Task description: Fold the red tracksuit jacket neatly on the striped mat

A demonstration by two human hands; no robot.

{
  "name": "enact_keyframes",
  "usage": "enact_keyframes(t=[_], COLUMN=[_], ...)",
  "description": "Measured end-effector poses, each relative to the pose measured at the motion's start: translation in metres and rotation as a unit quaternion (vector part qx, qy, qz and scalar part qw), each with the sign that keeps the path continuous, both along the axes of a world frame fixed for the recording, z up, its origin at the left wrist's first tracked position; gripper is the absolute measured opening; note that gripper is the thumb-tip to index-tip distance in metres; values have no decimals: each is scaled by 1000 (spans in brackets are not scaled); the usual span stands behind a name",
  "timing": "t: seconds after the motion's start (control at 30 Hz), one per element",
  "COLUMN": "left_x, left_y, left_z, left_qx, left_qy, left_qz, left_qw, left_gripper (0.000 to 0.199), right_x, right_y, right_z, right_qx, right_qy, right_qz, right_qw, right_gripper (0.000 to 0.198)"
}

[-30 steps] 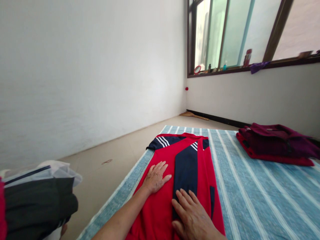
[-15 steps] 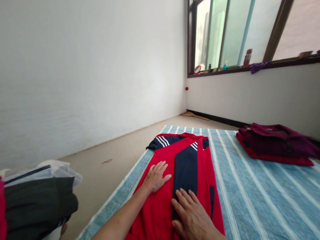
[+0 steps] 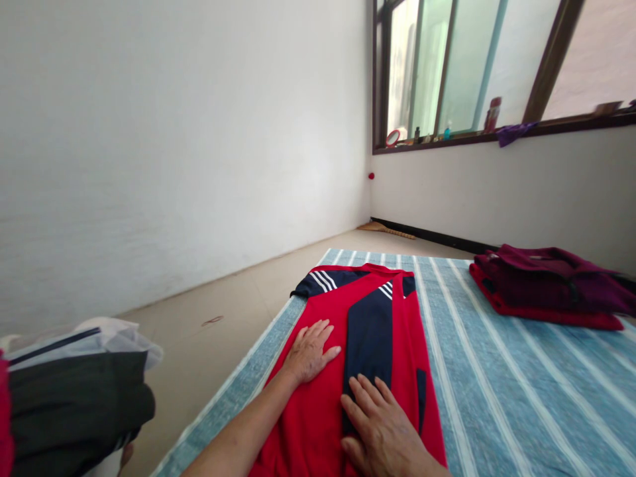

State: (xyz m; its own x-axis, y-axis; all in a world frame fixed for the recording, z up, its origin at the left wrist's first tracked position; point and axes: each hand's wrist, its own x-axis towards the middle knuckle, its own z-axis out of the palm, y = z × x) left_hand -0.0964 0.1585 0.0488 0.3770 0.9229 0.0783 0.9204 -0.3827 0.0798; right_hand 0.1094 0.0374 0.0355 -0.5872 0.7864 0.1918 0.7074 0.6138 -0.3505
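Observation:
A red jacket [image 3: 328, 311] with navy panels and white stripes lies spread on a blue striped sheet [image 3: 454, 358], its right side folded inward. My left hand [image 3: 311, 351] rests flat on the red cloth, fingers stretched out. Lower down and to the right, my right hand [image 3: 375, 424] lies palm down across the navy sleeve [image 3: 370, 331], its fingers extended. Neither hand grips the cloth. The jacket's lower end runs out of the frame at the bottom.
Folded maroon and red clothes [image 3: 546, 288] are stacked at the right of the sheet. A heap of dark and white clothes [image 3: 74, 397] is at the lower left. A broom [image 3: 385, 229] lies by the far wall. Small bottles [image 3: 491, 116] stand on the windowsill.

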Motion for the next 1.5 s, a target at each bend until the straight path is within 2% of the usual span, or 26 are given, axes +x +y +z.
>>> enact_keyframes(t=[0.5, 0.8, 1.2, 1.5], left_x=[0, 0, -1, -2], left_y=[-1, -1, 0, 0], left_z=[1, 1, -1, -2], left_qx=[-7, -4, -2, 3], left_qy=[-3, -3, -10, -10], left_qz=[2, 0, -1, -3], left_qw=[1000, 1000, 1000, 1000], left_gripper=[59, 58, 58, 59], right_x=[0, -1, 0, 0], right_y=[-1, -2, -2, -1], right_z=[1, 4, 2, 5], right_qx=[17, -10, 18, 7], right_qy=[5, 10, 4, 7], right_qz=[-5, -2, -7, -7], right_qw=[1000, 1000, 1000, 1000], right_gripper=[51, 53, 50, 51])
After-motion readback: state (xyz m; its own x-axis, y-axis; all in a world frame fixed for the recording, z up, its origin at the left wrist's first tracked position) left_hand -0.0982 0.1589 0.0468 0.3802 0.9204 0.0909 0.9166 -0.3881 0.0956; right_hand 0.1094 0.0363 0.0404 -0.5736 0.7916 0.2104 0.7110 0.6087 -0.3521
